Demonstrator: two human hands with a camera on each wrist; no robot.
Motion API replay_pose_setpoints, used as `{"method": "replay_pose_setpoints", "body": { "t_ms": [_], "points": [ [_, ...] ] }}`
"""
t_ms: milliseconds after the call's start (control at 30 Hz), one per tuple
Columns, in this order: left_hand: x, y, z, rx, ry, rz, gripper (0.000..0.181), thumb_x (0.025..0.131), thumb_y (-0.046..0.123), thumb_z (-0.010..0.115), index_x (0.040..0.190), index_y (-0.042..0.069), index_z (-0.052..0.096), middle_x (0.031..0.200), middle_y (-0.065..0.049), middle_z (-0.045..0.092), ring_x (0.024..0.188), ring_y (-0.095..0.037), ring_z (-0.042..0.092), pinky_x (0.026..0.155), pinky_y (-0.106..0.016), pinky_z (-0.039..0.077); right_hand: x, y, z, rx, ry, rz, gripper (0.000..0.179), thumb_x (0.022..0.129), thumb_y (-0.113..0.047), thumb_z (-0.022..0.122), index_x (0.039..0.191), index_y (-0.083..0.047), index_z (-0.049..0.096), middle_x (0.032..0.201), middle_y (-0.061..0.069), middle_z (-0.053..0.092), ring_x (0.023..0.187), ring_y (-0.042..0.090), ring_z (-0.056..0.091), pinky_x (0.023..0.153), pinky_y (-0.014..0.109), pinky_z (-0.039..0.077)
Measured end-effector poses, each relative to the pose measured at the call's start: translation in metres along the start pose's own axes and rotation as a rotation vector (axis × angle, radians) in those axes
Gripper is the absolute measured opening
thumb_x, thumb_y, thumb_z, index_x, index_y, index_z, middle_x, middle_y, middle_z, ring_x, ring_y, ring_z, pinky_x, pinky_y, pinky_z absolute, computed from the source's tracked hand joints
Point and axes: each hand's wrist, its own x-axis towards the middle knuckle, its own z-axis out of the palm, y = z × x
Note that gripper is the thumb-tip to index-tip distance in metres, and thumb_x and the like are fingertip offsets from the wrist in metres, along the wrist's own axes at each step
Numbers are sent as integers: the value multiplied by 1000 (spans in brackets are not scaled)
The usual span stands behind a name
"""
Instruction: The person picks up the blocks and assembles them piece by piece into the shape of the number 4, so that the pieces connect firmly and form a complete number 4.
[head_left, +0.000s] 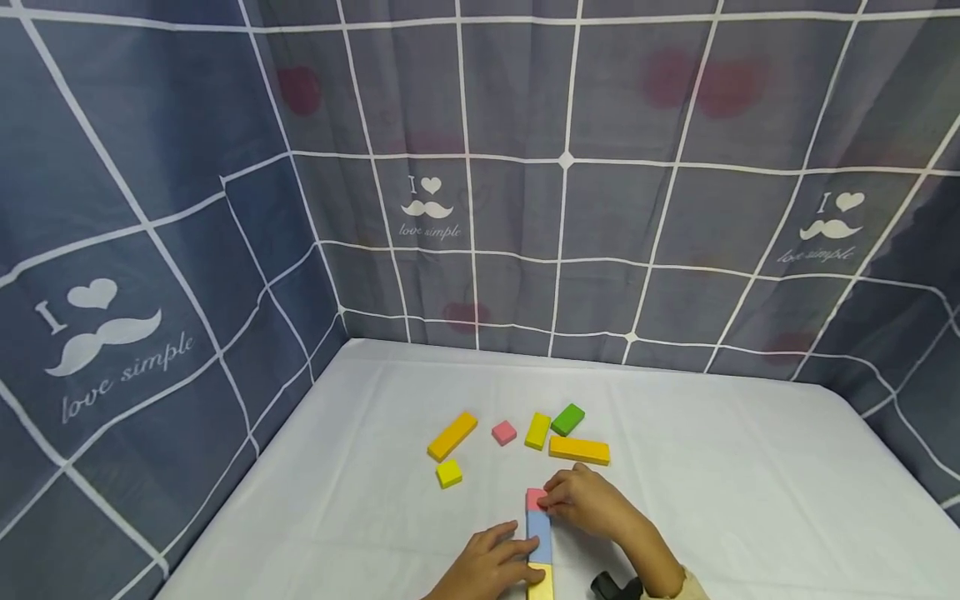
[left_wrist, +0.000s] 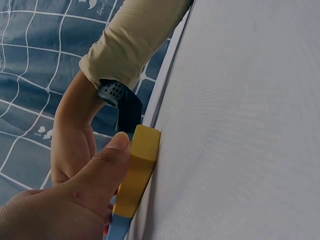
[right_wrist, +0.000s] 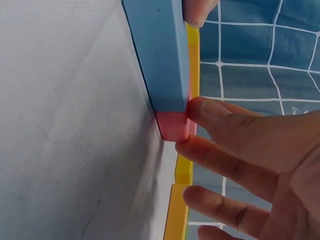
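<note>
A pink block (head_left: 533, 497), a long blue block (head_left: 538, 533) and a pale yellow block (head_left: 541, 587) lie end to end in a straight row on the white table. My right hand (head_left: 590, 502) pinches the pink block at the far end between thumb and forefinger. In the right wrist view, the pink block (right_wrist: 173, 125) meets the end of the blue block (right_wrist: 159, 55). From the left, my left hand (head_left: 486, 567) rests extended fingers on the blue and yellow blocks. Its thumb presses the yellow block (left_wrist: 137, 170) in the left wrist view, where its other fingers are mostly hidden.
Beyond the row lie loose blocks: two long orange ones (head_left: 452, 436), a pink one (head_left: 504, 432), a yellow square (head_left: 449, 473), a yellow piece (head_left: 537, 431) and a green one (head_left: 567, 419). A dark wrist device (head_left: 615, 586) sits by the right sleeve. Gridded curtains (head_left: 510, 208) surround the table.
</note>
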Motion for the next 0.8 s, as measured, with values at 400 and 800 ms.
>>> {"method": "replay_pose_setpoints", "body": {
  "t_ms": [400,800],
  "points": [
    [0,1,0,16,-1,-13,51,87,65,48,126,33,58,138,6,53,128,-25,46,100,-47,41,1,0,-1,33,-19,13,16,82,-15,70,97,-16,77,98,-1,71,92,19,58,80,31,50],
    [0,1,0,39,26,10,52,87,65,49,125,32,59,139,5,53,128,-26,46,100,-46,41,-2,1,1,48,-9,14,16,83,-15,70,96,-16,77,98,-1,71,90,18,58,79,30,49]
  ]
}}
